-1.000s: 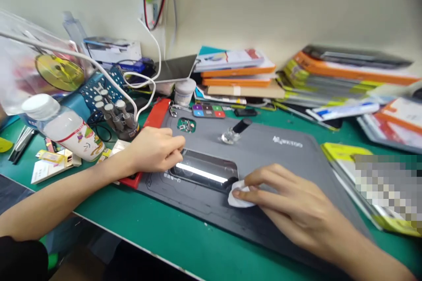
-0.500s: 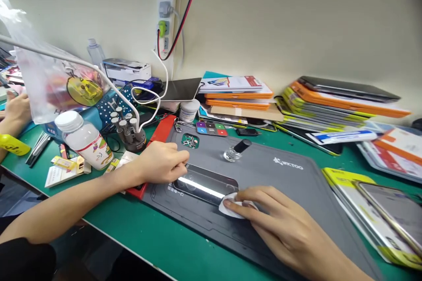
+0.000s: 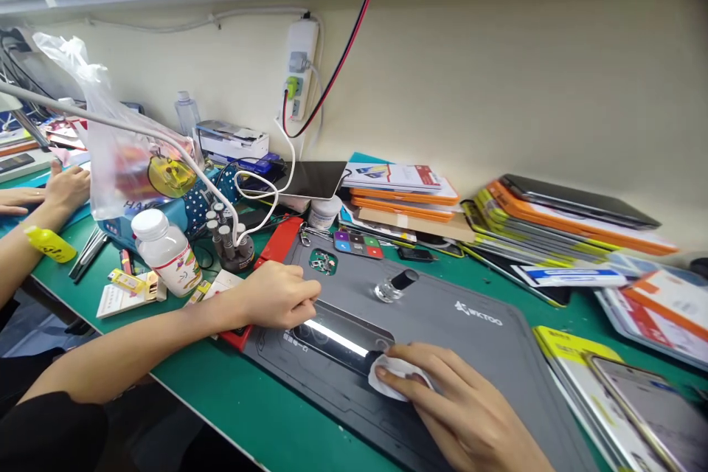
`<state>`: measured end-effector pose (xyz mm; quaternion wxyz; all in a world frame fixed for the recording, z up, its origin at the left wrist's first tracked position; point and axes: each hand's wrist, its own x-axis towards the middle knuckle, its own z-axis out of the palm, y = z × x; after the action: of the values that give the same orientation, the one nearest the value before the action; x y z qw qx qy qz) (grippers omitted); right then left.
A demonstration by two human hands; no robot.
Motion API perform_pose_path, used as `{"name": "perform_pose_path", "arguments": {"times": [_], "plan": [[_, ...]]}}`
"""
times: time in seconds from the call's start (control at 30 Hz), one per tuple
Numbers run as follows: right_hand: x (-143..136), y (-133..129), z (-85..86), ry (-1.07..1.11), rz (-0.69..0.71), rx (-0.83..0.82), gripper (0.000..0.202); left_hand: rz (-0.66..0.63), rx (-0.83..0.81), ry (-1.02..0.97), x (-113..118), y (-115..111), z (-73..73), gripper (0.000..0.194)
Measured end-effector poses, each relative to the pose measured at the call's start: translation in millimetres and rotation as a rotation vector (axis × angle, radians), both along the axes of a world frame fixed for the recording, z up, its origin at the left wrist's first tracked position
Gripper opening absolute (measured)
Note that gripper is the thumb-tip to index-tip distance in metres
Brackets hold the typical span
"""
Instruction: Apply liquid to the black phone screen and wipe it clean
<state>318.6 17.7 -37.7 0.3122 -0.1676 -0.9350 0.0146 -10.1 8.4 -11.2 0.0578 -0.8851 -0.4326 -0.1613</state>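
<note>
A phone (image 3: 354,324) with a dark glossy screen lies flat on the grey work mat (image 3: 442,339), a bright strip of light reflected along it. My left hand (image 3: 282,295) is closed in a loose fist at its left end, fingers curled against that edge; their exact hold is partly hidden. Pinched in my right hand (image 3: 459,398) is a folded white wipe (image 3: 395,381), pressed on the phone's right end, which it covers. Behind the phone a small clear bottle (image 3: 389,290) with a black cap rests on the mat.
A red strip (image 3: 281,238) edges the mat's left side. Left of it are a white-capped bottle (image 3: 169,254), a holder of screwdrivers (image 3: 231,245) and a plastic bag (image 3: 119,155). Stacked boxes (image 3: 403,192) line the wall. Another person's hand (image 3: 66,188) is at far left.
The view has tilted upward, showing the shelf above. My right hand still presses the wipe at the phone's right end, shifted slightly; my left hand keeps its place at the left end.
</note>
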Motion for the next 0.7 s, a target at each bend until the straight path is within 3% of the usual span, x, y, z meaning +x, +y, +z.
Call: {"name": "perform_pose_path", "arguments": {"times": [0.33, 0.7], "plan": [[-5.2, -0.1, 20.6, -0.025, -0.021, 0.060, 0.037, -0.018, 0.043, -0.029, -4.1, -0.8, 1.4, 0.016], [8.4, 9.9, -1.3, -0.080, 0.001, 0.088, 0.035, -0.011, 0.016, -0.004, 2.6, 0.4, -8.5, 0.018]]}}
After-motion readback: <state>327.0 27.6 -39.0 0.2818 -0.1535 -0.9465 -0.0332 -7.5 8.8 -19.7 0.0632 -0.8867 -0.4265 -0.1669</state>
